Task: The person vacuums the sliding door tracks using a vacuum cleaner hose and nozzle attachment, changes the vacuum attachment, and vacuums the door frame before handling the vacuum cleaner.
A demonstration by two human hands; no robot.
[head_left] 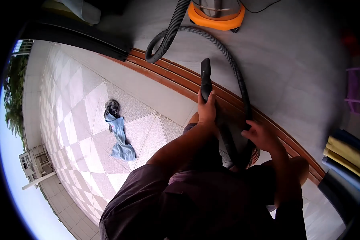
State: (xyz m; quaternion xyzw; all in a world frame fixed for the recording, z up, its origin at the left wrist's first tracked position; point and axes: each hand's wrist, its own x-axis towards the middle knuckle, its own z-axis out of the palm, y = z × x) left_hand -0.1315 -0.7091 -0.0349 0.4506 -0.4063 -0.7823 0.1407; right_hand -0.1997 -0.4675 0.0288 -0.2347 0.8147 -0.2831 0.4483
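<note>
My left hand (207, 110) is closed around the black crevice nozzle (205, 74) of a vacuum cleaner, whose narrow tip points up over the brown door track. From the nozzle the ribbed black hose (227, 140) loops down by my legs and back up past my right hand. My right hand (262, 137) is beside the hose with its fingers partly bent and apart, and I see nothing held in it. The vacuum cleaner (218, 22), with an orange base and a shiny drum, stands on the grey floor at the top.
The brown sliding-door track (168, 74) runs diagonally between the grey floor (292, 80) and the patterned tiles (80, 148). A blue cloth (120, 138) and a dark shoe-like item (112, 107) lie on the tiles. At right are folded fabrics (346, 158) and a purple rack (357, 90).
</note>
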